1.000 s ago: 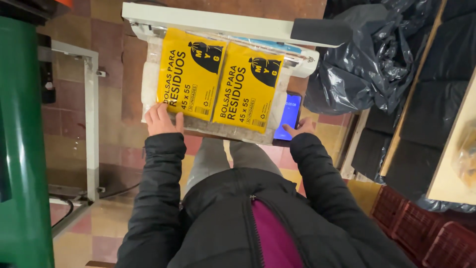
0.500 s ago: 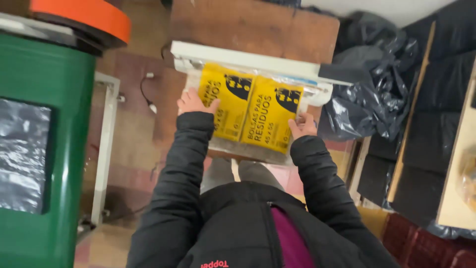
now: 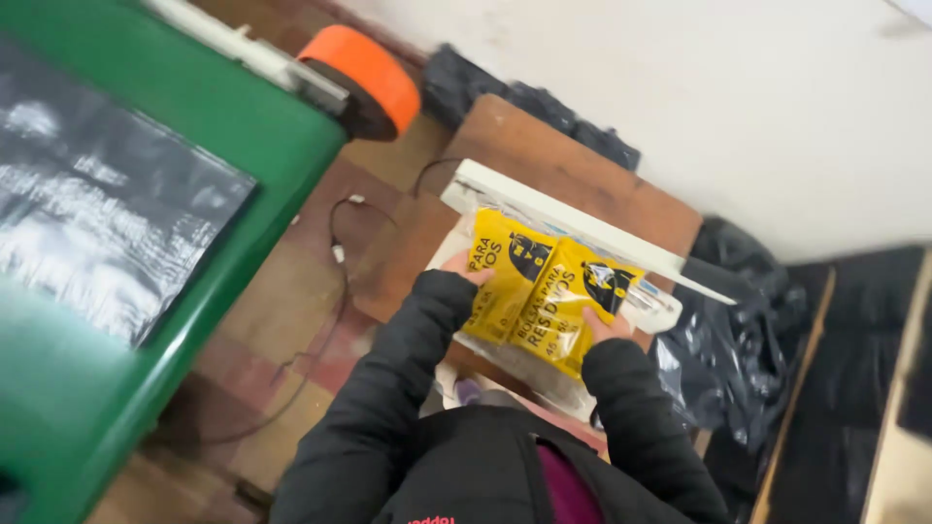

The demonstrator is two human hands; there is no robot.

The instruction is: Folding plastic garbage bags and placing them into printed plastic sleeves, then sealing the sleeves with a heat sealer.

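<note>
A clear plastic bag (image 3: 544,364) holds two yellow packs: one on the left (image 3: 505,277) and one on the right (image 3: 573,301). My left hand (image 3: 468,274) grips the bag's left side and my right hand (image 3: 607,327) grips its right side. Both arms are in black jacket sleeves. The bag's far end lies under the long white bar (image 3: 573,228) of a device on a brown wooden board (image 3: 544,160).
A large green bin (image 3: 146,243) with a grey plastic liner fills the left. An orange roll (image 3: 364,82) sits by its corner. A cable (image 3: 335,243) runs over the tiled floor. Black plastic bags (image 3: 728,359) pile at the right, below a white wall.
The view has swung left and tilted, bringing the green bin and wall into sight. Both hands stay on the bag of yellow packs at the white bar. The blue object by my right hand is out of sight.
</note>
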